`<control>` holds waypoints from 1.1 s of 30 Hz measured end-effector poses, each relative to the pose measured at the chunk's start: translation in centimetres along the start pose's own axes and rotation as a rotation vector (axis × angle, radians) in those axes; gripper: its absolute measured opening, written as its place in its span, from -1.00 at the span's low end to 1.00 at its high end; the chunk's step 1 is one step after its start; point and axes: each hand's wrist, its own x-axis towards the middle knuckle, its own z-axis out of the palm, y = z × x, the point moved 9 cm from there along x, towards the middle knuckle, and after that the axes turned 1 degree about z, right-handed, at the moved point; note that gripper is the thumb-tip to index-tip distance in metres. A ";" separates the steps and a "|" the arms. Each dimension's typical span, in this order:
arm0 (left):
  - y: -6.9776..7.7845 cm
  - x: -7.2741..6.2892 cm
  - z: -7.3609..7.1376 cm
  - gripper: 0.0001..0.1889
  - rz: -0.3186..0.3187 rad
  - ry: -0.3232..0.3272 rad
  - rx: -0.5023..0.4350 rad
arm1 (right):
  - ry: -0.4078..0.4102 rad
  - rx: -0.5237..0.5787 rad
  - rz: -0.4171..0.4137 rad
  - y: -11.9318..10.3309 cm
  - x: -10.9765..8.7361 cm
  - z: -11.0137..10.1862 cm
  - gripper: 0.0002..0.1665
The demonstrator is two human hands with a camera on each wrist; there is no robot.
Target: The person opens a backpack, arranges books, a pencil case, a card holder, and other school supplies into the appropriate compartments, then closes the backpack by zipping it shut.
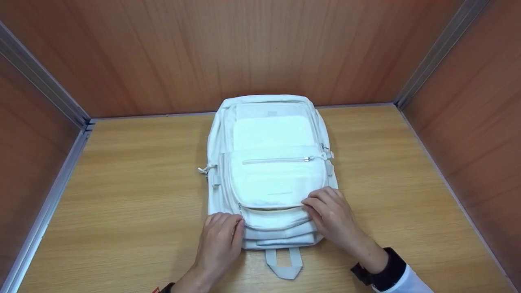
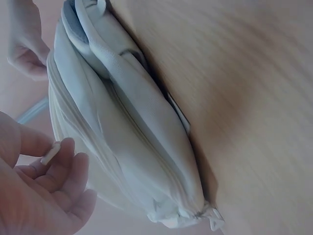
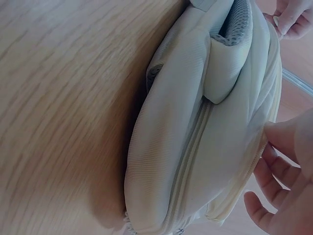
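Note:
A white backpack [image 1: 274, 132] lies flat on its back, its grab loop [image 1: 285, 272] toward the person. The front pocket's curved zipper is parted at the near end, leaving a narrow gap [image 1: 272, 209]. My left hand [image 1: 220, 240] is at the near left corner of the bag. Between its thumb and forefinger it pinches a small pale zipper pull [image 2: 50, 153]. At the right end of the gap, my right hand [image 1: 331, 213] pinches the pocket's zippered edge [image 3: 261, 152] between thumb and fingers.
The backpack rests on a wood-grain table [image 1: 134, 175]. Brown panels stand behind [image 1: 260, 49] and on both sides, joined by grey metal corner strips [image 1: 439, 53]. A closed short zipper [image 1: 276, 161] crosses the bag's front, and cord pulls [image 1: 207, 168] stick out at its sides.

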 end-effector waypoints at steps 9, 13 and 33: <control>3.3 0.2 2.0 -0.93 0.033 -0.049 -0.087 | 0.018 -0.014 -0.010 -0.1 0.0 0.0 -0.75; 5.3 0.8 3.1 -0.90 0.090 -0.057 -0.094 | 0.055 -0.011 -0.036 -0.2 0.0 -0.2 -0.73; 7.5 2.1 5.1 -0.93 0.084 -0.043 -0.153 | 0.110 0.163 -0.183 -4.2 -0.8 0.0 -0.44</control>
